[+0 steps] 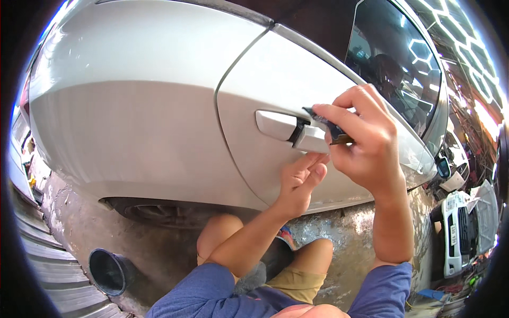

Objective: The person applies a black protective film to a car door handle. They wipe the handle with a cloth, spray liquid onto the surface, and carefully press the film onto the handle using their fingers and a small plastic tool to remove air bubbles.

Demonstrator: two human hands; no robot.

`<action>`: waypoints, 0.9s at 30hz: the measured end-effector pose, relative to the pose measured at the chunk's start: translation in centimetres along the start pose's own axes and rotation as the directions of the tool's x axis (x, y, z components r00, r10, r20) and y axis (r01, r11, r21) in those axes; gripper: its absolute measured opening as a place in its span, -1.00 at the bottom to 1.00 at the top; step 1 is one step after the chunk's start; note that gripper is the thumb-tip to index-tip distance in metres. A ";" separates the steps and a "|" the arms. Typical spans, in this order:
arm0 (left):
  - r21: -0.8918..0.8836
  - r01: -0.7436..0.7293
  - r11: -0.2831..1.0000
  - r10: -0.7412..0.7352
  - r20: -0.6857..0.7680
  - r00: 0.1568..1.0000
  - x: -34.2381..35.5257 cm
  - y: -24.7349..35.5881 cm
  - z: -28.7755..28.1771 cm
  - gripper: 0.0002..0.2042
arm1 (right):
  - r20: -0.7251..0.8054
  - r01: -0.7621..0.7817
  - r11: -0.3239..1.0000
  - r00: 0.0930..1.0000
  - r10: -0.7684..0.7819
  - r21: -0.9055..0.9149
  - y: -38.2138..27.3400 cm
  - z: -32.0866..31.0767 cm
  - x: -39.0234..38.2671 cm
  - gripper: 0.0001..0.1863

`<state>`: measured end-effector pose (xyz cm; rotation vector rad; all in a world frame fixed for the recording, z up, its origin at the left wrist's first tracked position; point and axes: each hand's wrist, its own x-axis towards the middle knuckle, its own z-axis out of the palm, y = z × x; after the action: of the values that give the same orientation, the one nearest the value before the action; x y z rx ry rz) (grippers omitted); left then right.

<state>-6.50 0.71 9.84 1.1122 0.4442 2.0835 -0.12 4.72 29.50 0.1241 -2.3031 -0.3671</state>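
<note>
A small dark tool (pixel 333 129) is gripped in my right hand (pixel 363 140), held over the front part of a white car door handle (pixel 275 123). The tool looks flat, with a pointed tip; its exact kind is unclear. Just below the handle, my left hand (pixel 299 185) has its fingers extended upward against the door (pixel 249 138), the fingertips at the lower edge of the handle's front piece and partly behind my right hand. A black gap divides the handle into two white pieces.
The car's rear panel (pixel 127 122) fills the left, above a dark wheel (pixel 164 212). A black bucket (pixel 108 270) stands on the wet concrete floor (pixel 79 217) beside corrugated metal (pixel 47 265). A detached white bumper with grille (pixel 450 238) is at the right.
</note>
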 end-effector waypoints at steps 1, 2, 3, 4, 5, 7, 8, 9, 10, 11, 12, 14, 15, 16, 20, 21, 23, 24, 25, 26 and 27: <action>-0.014 -0.048 0.999 0.048 -0.024 0.999 0.0 -0.1 0.2 -0.49 | 0.071 -0.040 0.999 0.997 0.038 0.024 0.0 0.2 -0.2 -0.53; -0.022 -0.074 0.997 0.073 -0.036 0.997 0.0 -0.4 0.2 -0.51 | 0.143 -0.082 0.996 0.987 0.075 0.044 -0.1 0.4 -0.3 -0.52; -0.032 -0.099 0.995 0.098 -0.049 0.994 0.1 -0.7 0.2 -0.52 | 0.147 -0.078 0.996 0.987 0.071 0.041 0.0 0.6 -0.4 -0.52; -0.050 -0.117 0.992 0.117 -0.001 0.993 0.1 -1.4 -0.1 -0.51 | 0.152 -0.070 0.997 0.986 0.062 0.045 0.1 0.7 -0.5 -0.51; -0.069 -0.134 0.989 0.138 0.046 0.989 0.2 -2.0 -0.4 -0.48 | 0.158 -0.061 0.997 0.986 0.053 0.048 0.2 0.8 -0.7 -0.50; -0.051 -0.122 0.991 0.128 0.129 0.983 0.2 -2.6 -1.5 -0.44 | 0.236 -0.069 0.997 0.970 0.059 0.035 0.4 0.4 -0.7 -0.44; -0.020 -0.111 0.994 0.113 0.213 0.970 0.2 -2.8 -1.9 -0.37 | 0.255 -0.041 0.998 0.966 0.029 0.040 0.4 0.4 -0.4 -0.43; -0.026 -0.109 0.994 0.112 0.212 0.971 0.2 -2.7 -2.1 -0.37 | 0.270 -0.017 0.999 0.963 0.003 0.050 0.3 0.4 -0.3 -0.42; -0.002 -0.119 0.993 0.116 0.224 0.968 0.2 -2.4 -2.3 -0.36 | 0.276 -0.018 0.999 0.961 0.005 0.047 0.4 0.5 -0.2 -0.42; 0.008 -0.123 0.992 0.118 0.230 0.966 0.2 -2.6 -2.3 -0.35 | 0.289 -0.014 0.999 0.957 0.001 0.041 0.5 0.6 -0.2 -0.43; 0.020 -0.126 0.992 0.118 0.236 0.964 0.2 -2.7 -2.4 -0.35 | 0.298 -0.011 0.999 0.955 0.000 0.035 0.5 0.7 -0.2 -0.43; 0.029 -0.228 0.973 0.215 0.226 0.950 -0.1 -3.6 -2.6 -0.33 | 0.307 -0.005 1.000 0.952 -0.004 0.028 0.8 0.4 -0.5 -0.43; 0.024 -0.225 0.974 0.215 0.225 0.950 -0.1 -3.7 -2.6 -0.33 | 0.318 0.003 1.000 0.948 -0.009 0.018 0.9 0.2 -0.6 -0.44; 0.056 -0.186 0.981 0.169 0.220 0.961 -0.2 -3.8 -2.6 -0.33 | 0.321 0.002 1.000 0.947 -0.007 0.017 0.9 0.4 -0.4 -0.44; 0.050 -0.155 0.987 0.139 0.243 0.960 0.1 -3.4 -2.5 -0.32 | 0.308 0.065 0.998 0.949 -0.062 0.001 0.8 0.7 0.6 -0.44; 0.054 -0.156 0.986 0.139 0.242 0.960 0.1 -3.3 -2.5 -0.32 | 0.311 0.100 0.995 0.946 -0.094 -0.005 0.8 0.8 0.8 -0.44; 0.046 -0.235 0.971 0.223 0.185 0.957 -0.1 -3.0 -2.4 -0.31 | 0.284 0.122 0.992 0.952 -0.116 -0.003 1.0 0.9 0.6 -0.46; 0.043 -0.239 0.970 0.227 0.186 0.956 -0.1 -2.9 -2.2 -0.31 | 0.264 0.145 0.989 0.955 -0.137 -0.011 1.1 0.8 0.5 -0.48; 0.060 -0.151 0.987 0.138 0.181 0.974 -0.3 -2.6 -2.0 -0.30 | 0.265 0.148 0.989 0.954 -0.139 -0.014 1.1 0.9 0.4 -0.48; 0.077 -0.062 0.995 0.047 0.175 0.983 -0.3 -2.2 -1.9 -0.30 | 0.243 0.170 0.985 0.957 -0.161 -0.017 1.1 1.2 0.4 -0.49; 0.076 -0.062 0.995 0.048 0.176 0.983 -0.3 -1.6 -2.0 -0.30 | 0.219 0.190 0.982 0.959 -0.181 -0.019 0.8 1.5 0.5 -0.50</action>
<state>-7.31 1.66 7.57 1.3559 0.4195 2.0096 -1.52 5.74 29.11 0.2953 -2.5053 -0.5456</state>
